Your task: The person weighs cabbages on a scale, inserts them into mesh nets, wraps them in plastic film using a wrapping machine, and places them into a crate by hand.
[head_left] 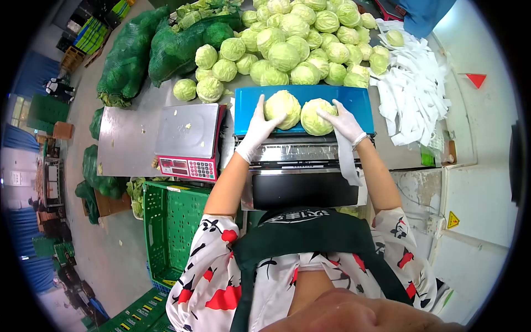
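Note:
My left hand [259, 130], in a white glove, is wrapped round the outer side of a pale green cabbage [283, 109]. Against a second cabbage [317, 118] rests my right hand [347, 123], gloved too, with its thumb over the top. A white strip [347, 160] hangs down from the right hand toward my body. Both cabbages sit side by side on a blue tray [357, 105], close together. Just in front of them is a metal machine [298, 152] with a black panel [304, 190].
Many cabbages [285, 55] are heaped behind the tray. White strips [415, 88] lie piled at right. A red scale [188, 135] stands left, above a green crate [171, 227]. Green mesh sacks [127, 55] lie back left. A blue sleeve [423, 16] shows at top right.

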`<control>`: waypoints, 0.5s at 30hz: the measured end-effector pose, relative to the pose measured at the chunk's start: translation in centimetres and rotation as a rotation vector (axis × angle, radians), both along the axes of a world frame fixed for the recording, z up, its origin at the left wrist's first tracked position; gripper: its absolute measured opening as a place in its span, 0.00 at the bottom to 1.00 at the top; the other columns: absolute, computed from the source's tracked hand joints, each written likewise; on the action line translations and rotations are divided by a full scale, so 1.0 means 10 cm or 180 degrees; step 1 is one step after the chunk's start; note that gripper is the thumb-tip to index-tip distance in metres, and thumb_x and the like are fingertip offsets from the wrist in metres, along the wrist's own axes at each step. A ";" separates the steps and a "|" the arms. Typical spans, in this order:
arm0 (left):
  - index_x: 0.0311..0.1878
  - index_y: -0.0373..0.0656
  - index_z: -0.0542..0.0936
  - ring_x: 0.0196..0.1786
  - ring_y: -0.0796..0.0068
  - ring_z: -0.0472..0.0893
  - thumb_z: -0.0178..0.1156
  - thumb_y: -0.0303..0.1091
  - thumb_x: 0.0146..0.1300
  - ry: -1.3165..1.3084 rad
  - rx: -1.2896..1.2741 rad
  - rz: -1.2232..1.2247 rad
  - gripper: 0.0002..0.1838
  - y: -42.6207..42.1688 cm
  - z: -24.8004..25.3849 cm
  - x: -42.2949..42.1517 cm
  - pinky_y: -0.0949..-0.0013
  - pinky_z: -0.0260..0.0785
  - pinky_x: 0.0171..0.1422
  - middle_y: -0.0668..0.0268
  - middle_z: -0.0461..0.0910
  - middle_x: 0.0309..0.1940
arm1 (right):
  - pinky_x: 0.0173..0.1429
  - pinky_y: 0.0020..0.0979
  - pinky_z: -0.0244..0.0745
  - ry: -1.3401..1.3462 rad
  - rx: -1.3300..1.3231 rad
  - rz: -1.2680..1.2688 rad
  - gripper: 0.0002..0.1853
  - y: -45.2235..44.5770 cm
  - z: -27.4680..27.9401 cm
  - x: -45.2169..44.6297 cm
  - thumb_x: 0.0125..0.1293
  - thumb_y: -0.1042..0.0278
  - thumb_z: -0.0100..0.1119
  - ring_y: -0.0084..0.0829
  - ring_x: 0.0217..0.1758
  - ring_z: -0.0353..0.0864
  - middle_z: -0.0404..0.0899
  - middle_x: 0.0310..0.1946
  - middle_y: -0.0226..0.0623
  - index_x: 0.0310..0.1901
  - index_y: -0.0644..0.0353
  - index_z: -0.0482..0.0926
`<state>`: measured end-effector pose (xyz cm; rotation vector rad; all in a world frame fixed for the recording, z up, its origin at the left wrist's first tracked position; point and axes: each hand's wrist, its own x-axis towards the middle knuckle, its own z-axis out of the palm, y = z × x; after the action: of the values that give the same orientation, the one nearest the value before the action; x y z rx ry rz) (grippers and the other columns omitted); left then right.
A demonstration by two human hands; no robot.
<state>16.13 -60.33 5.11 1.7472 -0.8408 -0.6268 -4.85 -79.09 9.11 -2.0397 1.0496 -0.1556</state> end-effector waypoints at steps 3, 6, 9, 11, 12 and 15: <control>0.77 0.32 0.53 0.74 0.49 0.64 0.69 0.53 0.60 -0.0136 -0.0007 0.0195 0.53 0.04 -0.01 0.01 0.58 0.57 0.77 0.41 0.62 0.72 | 0.73 0.38 0.64 -0.0325 -0.0346 -0.0275 0.56 -0.05 -0.02 -0.06 0.56 0.27 0.63 0.51 0.69 0.72 0.71 0.64 0.63 0.69 0.75 0.64; 0.72 0.30 0.62 0.69 0.50 0.69 0.68 0.46 0.61 -0.1230 -0.0364 0.0675 0.43 0.13 0.22 -0.19 0.56 0.60 0.74 0.44 0.68 0.67 | 0.65 0.35 0.71 -0.0923 -0.0339 -0.0724 0.45 0.03 0.21 -0.16 0.60 0.35 0.66 0.44 0.59 0.80 0.79 0.57 0.56 0.63 0.73 0.73; 0.65 0.33 0.73 0.58 0.57 0.79 0.72 0.40 0.57 0.0239 -0.1036 -0.0160 0.35 0.15 0.68 -0.80 0.60 0.71 0.64 0.51 0.77 0.58 | 0.42 0.22 0.73 -0.2595 0.0667 -0.0949 0.17 0.33 0.65 -0.14 0.72 0.59 0.61 0.21 0.33 0.79 0.84 0.41 0.38 0.48 0.69 0.82; 0.67 0.34 0.71 0.62 0.60 0.78 0.72 0.33 0.56 0.0111 -0.1124 -0.1046 0.36 0.10 0.72 -1.21 0.62 0.70 0.67 0.50 0.77 0.60 | 0.38 0.23 0.69 -0.2541 0.0525 -0.0907 0.15 0.56 0.81 -0.03 0.74 0.60 0.59 0.18 0.31 0.74 0.84 0.35 0.32 0.41 0.67 0.84; 0.62 0.34 0.75 0.57 0.61 0.82 0.70 0.35 0.60 -0.0318 -0.0840 -0.0840 0.29 0.13 0.86 -1.39 0.61 0.73 0.62 0.52 0.82 0.53 | 0.37 0.23 0.68 -0.2638 0.0102 -0.0874 0.16 0.70 0.90 0.07 0.75 0.61 0.58 0.17 0.32 0.73 0.83 0.33 0.30 0.38 0.67 0.84; 0.50 0.34 0.81 0.41 0.71 0.85 0.63 0.37 0.66 0.0506 -0.0559 -0.0900 0.16 0.11 0.92 -1.29 0.65 0.76 0.47 0.61 0.85 0.35 | 0.44 0.23 0.71 -0.2674 0.0240 -0.0554 0.11 0.79 0.89 0.12 0.76 0.67 0.55 0.21 0.38 0.77 0.82 0.38 0.33 0.47 0.67 0.82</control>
<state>3.25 -59.26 14.31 1.4126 -1.0079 -0.8406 -3.65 -71.18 18.06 -1.5530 0.6645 -0.9524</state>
